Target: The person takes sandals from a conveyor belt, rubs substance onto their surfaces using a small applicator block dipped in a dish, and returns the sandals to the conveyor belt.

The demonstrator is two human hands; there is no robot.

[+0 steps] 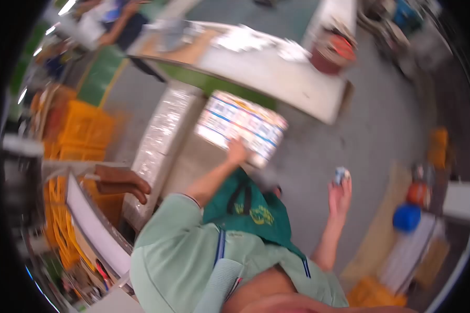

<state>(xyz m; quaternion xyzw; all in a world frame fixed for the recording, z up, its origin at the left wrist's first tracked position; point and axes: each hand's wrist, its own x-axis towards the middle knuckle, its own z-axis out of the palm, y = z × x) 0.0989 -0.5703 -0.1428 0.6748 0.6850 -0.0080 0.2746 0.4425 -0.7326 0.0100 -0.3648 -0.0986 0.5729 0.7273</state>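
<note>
My left hand (pixel 237 151) lies over the near part of a flat box (pixel 263 130) with a colourful print of white, blue and red panels. Motion blurs its fingers, so I cannot tell whether they grip the box or only rest on it. Held out to the right, away from my body, my right hand (pixel 340 198) has its fingers closed round a small blue-and-white object (pixel 341 174). That object is too blurred to name. A green apron (pixel 266 208) hangs at my front.
Beyond the box stands a long white table (pixel 297 94) carrying shiny white material and a dark red bucket (pixel 333 52). Bubble-wrapped goods (pixel 162 138) and yellow crates (pixel 86 128) are on the left. A blue round item (pixel 407 217) is at right. Another person (pixel 120 26) is at the far left.
</note>
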